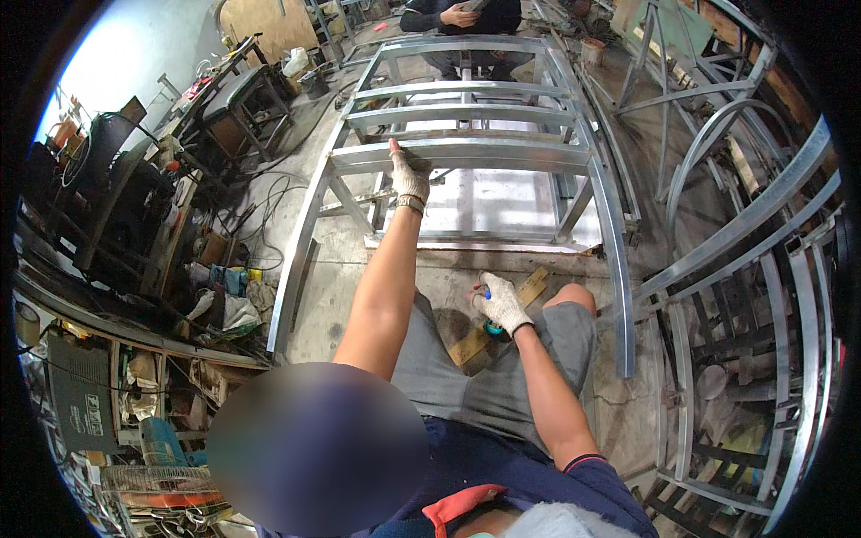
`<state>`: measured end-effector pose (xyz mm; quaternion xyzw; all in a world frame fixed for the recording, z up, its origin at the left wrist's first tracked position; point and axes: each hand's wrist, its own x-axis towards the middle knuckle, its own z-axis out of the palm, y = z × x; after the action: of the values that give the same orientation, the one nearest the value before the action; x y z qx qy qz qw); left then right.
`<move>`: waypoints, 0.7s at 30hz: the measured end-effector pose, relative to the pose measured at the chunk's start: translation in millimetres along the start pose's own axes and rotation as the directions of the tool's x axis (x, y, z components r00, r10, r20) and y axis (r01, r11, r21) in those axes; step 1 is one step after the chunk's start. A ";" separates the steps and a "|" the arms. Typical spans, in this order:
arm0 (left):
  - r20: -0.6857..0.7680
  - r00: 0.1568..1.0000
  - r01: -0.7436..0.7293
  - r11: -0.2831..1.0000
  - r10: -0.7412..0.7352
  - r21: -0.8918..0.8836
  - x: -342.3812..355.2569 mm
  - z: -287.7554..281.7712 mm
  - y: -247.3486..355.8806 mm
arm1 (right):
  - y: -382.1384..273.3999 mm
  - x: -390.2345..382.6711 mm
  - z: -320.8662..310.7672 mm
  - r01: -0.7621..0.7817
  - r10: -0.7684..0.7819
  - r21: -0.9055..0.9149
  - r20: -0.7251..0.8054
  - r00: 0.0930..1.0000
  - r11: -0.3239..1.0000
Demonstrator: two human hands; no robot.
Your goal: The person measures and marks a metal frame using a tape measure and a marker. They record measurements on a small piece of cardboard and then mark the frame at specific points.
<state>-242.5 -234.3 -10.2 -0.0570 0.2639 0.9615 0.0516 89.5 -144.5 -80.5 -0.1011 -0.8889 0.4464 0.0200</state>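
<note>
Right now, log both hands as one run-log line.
Left hand: gloved, against metal crossbar | right hand: gloved, blue item at fingers, kind unclear | co-worker: beyond crossbar

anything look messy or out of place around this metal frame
Yes, left of the metal frame: dark cables sprawl in loose loops across the floor, and crumpled pale material lies heaped nearby, so that side looks untidy. I see no clear spill or damage.

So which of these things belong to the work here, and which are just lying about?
Part of the work:
- metal frame, left hand against its crossbar
- small blue item in the right hand, kind unclear

Apparently just lying about:
- dark-topped stool
- white bag
- curved metal bar at right
</note>
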 end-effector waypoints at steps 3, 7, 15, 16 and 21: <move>-0.005 1.000 0.002 1.000 -0.002 -0.023 1.2 3.8 0.6 | 0.4 1.2 1.9 0.000 0.000 -0.013 -0.010 1.000 1.000; -0.093 0.995 -0.024 0.999 0.021 -0.026 5.2 4.1 -2.7 | 0.0 1.7 -1.2 0.044 -0.044 -0.013 -0.001 0.999 0.999; -0.027 1.000 0.002 1.000 -0.002 -0.014 3.5 1.3 1.5 | -9.1 0.5 -3.7 -0.017 0.018 -0.015 0.011 1.000 1.000; -0.078 0.997 0.024 1.000 -0.025 -0.016 3.3 3.3 0.9 | -9.5 0.4 -3.9 -0.050 0.050 -0.010 0.027 0.998 0.999; -0.078 0.997 0.010 1.000 -0.010 0.001 0.6 2.9 2.3 | -7.1 0.0 -2.8 0.012 -0.012 -0.008 0.001 1.000 1.000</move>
<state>-243.6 -234.7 -6.7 -0.0956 0.2659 0.9581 0.0463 88.7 -146.4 -73.1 -0.0958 -0.8913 0.4427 0.0217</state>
